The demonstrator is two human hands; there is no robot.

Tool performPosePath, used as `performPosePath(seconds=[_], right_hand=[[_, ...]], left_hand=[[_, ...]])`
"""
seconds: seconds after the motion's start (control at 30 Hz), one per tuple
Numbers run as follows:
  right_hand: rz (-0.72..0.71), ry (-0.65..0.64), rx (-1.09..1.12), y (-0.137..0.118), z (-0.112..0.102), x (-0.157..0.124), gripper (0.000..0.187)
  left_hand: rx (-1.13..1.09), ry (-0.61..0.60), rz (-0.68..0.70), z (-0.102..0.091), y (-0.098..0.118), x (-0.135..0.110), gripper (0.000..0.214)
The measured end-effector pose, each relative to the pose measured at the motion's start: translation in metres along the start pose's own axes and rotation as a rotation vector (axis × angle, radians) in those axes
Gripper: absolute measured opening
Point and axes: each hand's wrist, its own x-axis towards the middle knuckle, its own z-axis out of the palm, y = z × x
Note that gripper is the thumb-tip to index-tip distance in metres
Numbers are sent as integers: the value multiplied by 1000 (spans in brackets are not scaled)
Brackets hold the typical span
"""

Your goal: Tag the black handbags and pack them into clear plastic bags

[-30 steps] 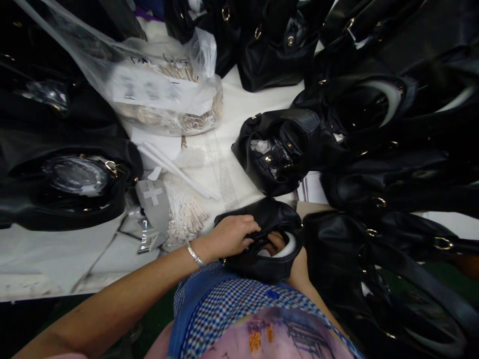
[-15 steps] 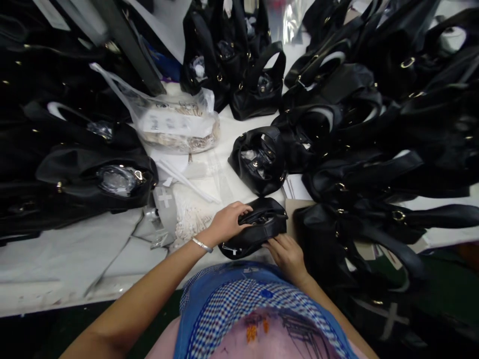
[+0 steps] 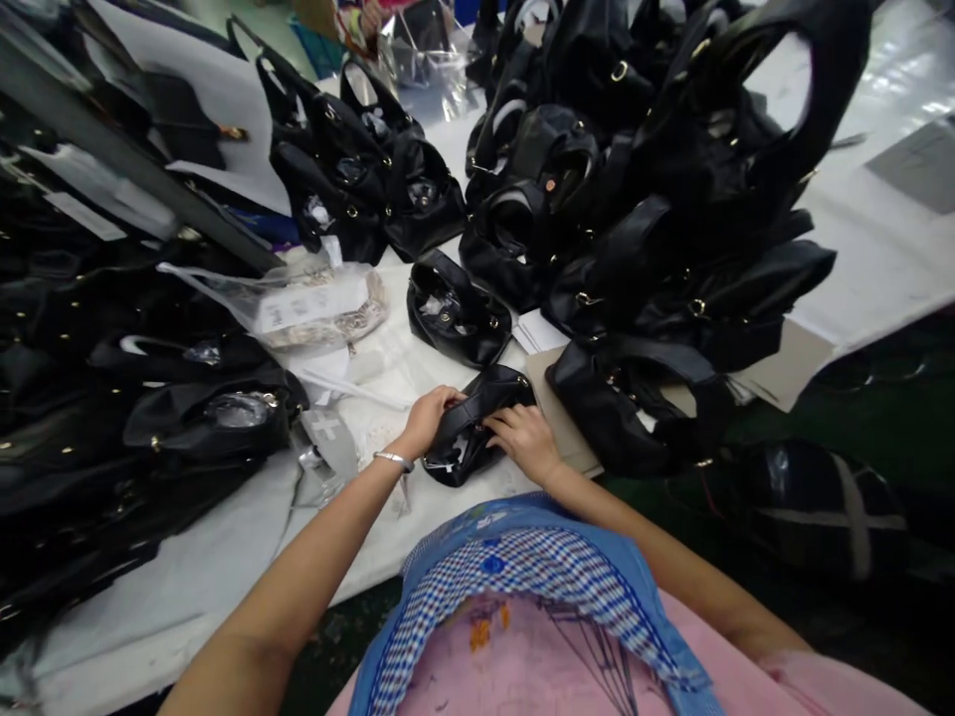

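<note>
"Where is the handled piece lying?"

"A small black handbag of soft, leather-like material is sitting near the middle of the frame on the white-topped desk, its mouth facing up."

"And the hands?"

"The left grip is grasping the rim on the left side. The right grip is laying its fingers along the near side of the opening; I can't tell whether they are pinching."

"What are the other containers holding?"

"Just beyond, a rounded black handbag with an arching handle is carrying crinkled clear wrapping. At centre left, a clear plastic bag is holding a tan bundle and a white printed sheet. Lower down, a long black handbag is showing shiny clear film in its mouth."

"Anything crowding in?"

"Black handbags with gold-coloured fittings are filling the upper right. A flat grey-brown cardboard sheet is lying just right of the hands, and a large black handbag with a wide strap is partly hiding it."
</note>
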Motion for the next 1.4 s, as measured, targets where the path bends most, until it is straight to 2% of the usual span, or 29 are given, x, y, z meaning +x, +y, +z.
performPosePath(seconds=[0.17, 0.33, 0.5, 0.67, 0.93, 1.1, 1.2, 1.3, 1.33, 1.4], right_hand=[[10, 21, 71, 2, 2, 14, 27], [79, 21, 147, 1, 2, 24, 22], [171, -12, 205, -4, -1, 25, 16], [302, 13, 242, -8, 0, 20, 12], [370, 76, 237, -12, 10, 21, 8], [274, 205, 271, -8, 26, 18, 20], [202, 346, 295, -6, 39, 10, 20], [128, 589, 422, -8, 51, -8, 15], [158, 689, 484, -9, 55, -15, 17], [333, 886, 589, -13, 64, -26, 21]], left_hand=[[-76, -25, -9, -3, -3, 2, 30], [-182, -109, -60, -9, 1, 5, 38], [-249, -163, -71, -11, -2, 7, 39], [-274, -242, -86, -8, -9, 8, 39], [-212, -232, -40, -7, 1, 3, 40], [87, -171, 74, -7, -2, 9, 42], [200, -178, 131, -5, -1, 15, 42], [239, -167, 139, 0, 6, 12, 29], [238, -173, 129, 2, 9, 10, 22], [210, -187, 96, 6, 15, 5, 15]])
